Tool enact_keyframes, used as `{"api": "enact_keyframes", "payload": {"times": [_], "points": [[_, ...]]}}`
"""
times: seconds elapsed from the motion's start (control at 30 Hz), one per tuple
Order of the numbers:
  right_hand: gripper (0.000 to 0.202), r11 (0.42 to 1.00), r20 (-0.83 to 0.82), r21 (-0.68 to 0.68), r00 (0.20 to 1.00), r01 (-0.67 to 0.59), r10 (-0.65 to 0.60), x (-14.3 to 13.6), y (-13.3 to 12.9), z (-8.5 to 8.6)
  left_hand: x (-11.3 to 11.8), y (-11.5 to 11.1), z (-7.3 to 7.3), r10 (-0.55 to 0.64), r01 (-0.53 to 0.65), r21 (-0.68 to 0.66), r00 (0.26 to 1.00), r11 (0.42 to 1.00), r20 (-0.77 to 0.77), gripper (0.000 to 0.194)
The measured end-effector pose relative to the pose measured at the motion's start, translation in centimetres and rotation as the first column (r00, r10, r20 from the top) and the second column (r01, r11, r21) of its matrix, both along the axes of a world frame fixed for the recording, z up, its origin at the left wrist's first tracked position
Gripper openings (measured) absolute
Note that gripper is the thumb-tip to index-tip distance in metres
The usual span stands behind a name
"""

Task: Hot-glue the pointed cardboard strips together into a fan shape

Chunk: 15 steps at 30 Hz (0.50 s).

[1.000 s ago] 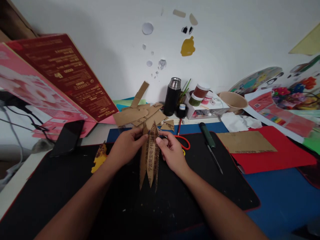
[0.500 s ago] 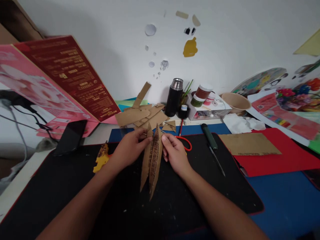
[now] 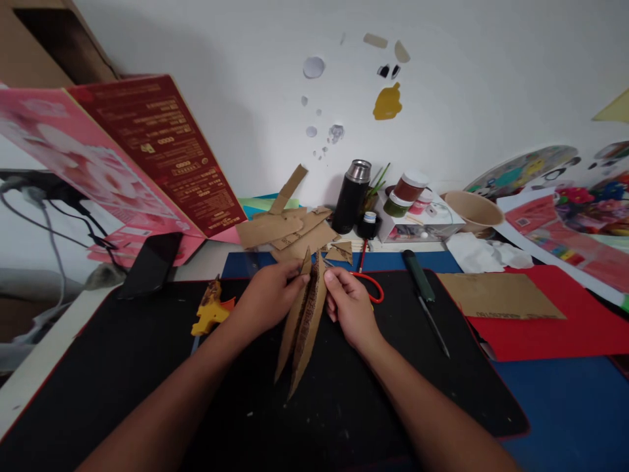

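Between my hands are two long, pointed pieces of cardboard, side by side with a narrow gap. My left hand pinches the left cardboard piece near its upper end. The right cardboard piece, with dark print on its inner face, is pinched by my right hand along its upper edge. Their pointed lower ends hang over the black mat. Beside my left forearm lies a yellow glue gun. Red-handled scissors lie behind my right hand, their blades mostly hidden.
A green-handled pointed tool lies to the right, near red paper with a cardboard sheet on it. Cardboard scraps, a black flask and paint jars stand behind. A phone lies at left.
The two cardboard pieces have turned in my hands, so the printed inner face shows more narrowly. The whole view has shifted slightly, moving the scene right and down.
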State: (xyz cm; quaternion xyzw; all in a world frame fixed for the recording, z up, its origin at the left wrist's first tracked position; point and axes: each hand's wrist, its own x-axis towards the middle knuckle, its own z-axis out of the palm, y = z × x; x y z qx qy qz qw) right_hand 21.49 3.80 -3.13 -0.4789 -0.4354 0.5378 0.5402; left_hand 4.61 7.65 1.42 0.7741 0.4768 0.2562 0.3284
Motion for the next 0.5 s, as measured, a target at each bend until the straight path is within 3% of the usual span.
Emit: {"api": "enact_keyframes", "payload": {"times": [0.5], "points": [[0.036, 1.000, 0.014, 0.006, 1.000, 0.001, -0.001, -0.10, -0.17, 0.09, 0.07, -0.25, 0.01, -0.020, 0.026, 0.074, 0.997, 0.997, -0.078, 0.018]]}}
